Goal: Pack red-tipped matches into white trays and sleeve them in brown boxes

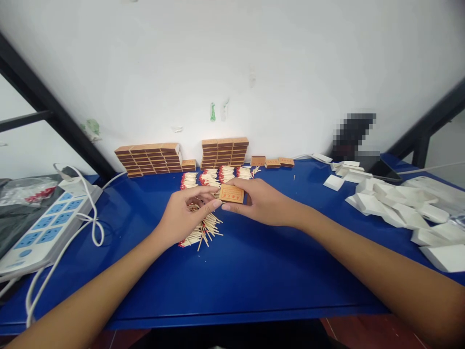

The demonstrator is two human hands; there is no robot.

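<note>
An orange-brown matchbox [232, 194] with red printing on its face is held up over the table in front of me. My right hand [259, 201] grips its right end between thumb and fingers. At the left end, my left hand [189, 211] has its thumb and fingers closed in against the box. Loose red-tipped matches [205, 228] lie in a pile under and beside my left hand, which partly hides them. Behind my hands, several bundles of matches [209, 177] are lined up side by side.
Stacked matchboxes [148, 159] and a second stack [225, 151] stand against the wall, with single boxes [279, 162] to their right. White matchbox trays [392, 198] are heaped at right, near a dark pixelated object [352, 135]. A power strip [51, 225] with white cables lies left.
</note>
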